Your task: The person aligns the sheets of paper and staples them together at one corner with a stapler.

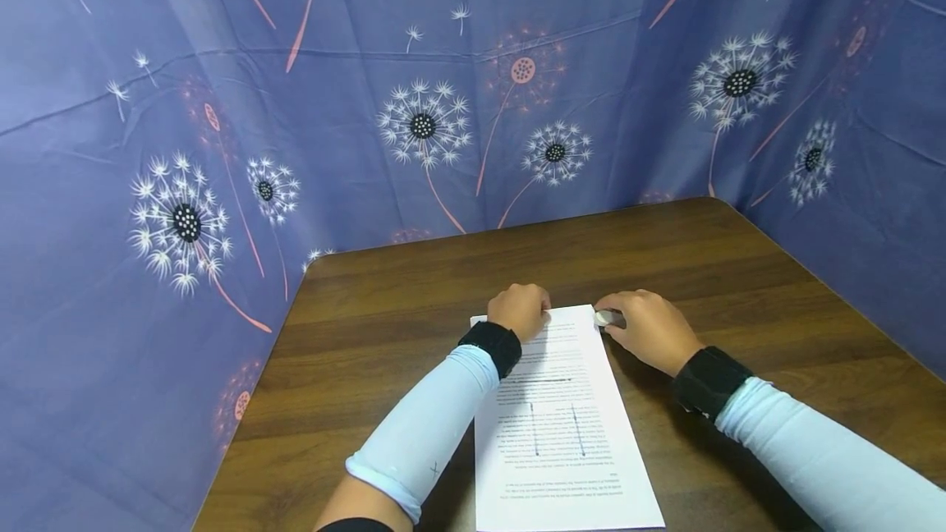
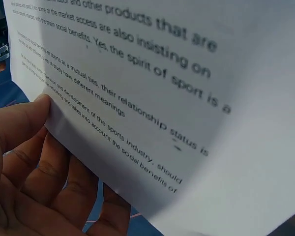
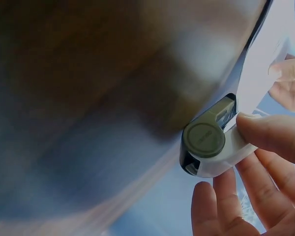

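Observation:
Printed paper (image 1: 562, 433) lies lengthwise on the table, its far end between my two hands. With thumb and fingers my left hand (image 1: 521, 310) pinches the far edge of the paper; the left wrist view shows the thumb (image 2: 27, 120) on the printed face and the fingers behind. At the far right corner, my right hand (image 1: 652, 330) grips a small stapler (image 3: 204, 140), white with a grey-green round cap. Its mouth meets the paper's corner in the right wrist view, the thumb on top and fingers beneath.
The brown wooden table (image 1: 384, 335) runs out on both sides of the paper. Behind it and along both sides hangs a blue curtain (image 1: 332, 154) with dandelion prints, close to the table's edges.

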Demonstrator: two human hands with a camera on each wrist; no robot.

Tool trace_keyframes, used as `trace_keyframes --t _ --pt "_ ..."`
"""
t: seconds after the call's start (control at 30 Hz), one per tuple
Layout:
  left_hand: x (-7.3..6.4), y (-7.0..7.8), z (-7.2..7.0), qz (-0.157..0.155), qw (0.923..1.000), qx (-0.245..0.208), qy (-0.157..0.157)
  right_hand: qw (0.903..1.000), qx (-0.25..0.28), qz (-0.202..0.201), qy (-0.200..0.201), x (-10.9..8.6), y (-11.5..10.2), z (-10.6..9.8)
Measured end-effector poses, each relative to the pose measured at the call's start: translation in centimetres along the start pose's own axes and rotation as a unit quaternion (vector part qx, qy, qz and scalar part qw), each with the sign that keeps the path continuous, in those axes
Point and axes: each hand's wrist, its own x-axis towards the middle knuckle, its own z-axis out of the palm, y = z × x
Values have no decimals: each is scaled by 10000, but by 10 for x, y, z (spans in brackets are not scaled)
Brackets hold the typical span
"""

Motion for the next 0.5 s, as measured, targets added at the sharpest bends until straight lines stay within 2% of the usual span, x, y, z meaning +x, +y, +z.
trace_keyframes --t 0.23,0.5 --pt "1 -5 0 -113 9999 33 -81 9998 75 -130 -134 12 -5 5" --pt "10 -14 1 -368 9992 15 -171 9996 119 -128 -227 26 -8 11"
